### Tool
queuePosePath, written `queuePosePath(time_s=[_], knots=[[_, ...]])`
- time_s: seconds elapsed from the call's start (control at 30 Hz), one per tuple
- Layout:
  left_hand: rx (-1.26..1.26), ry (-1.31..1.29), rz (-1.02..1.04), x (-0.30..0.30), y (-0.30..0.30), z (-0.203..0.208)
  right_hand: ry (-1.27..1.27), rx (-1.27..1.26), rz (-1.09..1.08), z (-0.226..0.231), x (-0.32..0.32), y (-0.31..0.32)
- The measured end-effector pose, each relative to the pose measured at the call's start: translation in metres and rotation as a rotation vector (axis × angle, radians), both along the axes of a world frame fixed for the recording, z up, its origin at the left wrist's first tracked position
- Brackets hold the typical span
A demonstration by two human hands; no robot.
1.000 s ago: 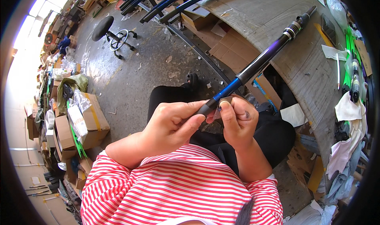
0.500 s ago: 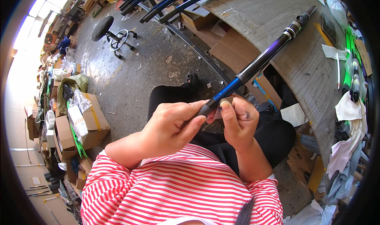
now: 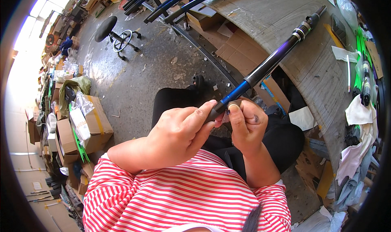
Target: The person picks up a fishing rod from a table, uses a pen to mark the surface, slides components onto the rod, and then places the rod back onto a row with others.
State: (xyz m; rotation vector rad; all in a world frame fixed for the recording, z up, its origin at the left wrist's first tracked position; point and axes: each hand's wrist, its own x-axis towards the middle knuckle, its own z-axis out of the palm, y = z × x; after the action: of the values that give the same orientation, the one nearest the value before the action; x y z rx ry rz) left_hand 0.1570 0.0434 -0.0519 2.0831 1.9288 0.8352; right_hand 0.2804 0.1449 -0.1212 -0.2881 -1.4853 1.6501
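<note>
Blue-black rod (image 3: 264, 67): near end clamped in left hand (image 3: 179, 130); right hand (image 3: 248, 122) alongside, pinching small flat piece (image 3: 235, 104).

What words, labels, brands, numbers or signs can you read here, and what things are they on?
None that I can read for sure.
White package by the cardboard box: orange marks, too small and blurred.
Dark bundle beside the green rods: pale marks, too blurred.
Blue and black rod held in the left hand: no readable writing.
</note>
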Motion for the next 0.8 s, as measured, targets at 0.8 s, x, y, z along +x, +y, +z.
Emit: queuePosePath(time_s=[0.8], knots=[[0.121, 0.123, 0.0, 0.0066, 0.0033, -0.0012, -0.006, -0.084, 0.004, 0.0002, 0.0018, -0.0007]])
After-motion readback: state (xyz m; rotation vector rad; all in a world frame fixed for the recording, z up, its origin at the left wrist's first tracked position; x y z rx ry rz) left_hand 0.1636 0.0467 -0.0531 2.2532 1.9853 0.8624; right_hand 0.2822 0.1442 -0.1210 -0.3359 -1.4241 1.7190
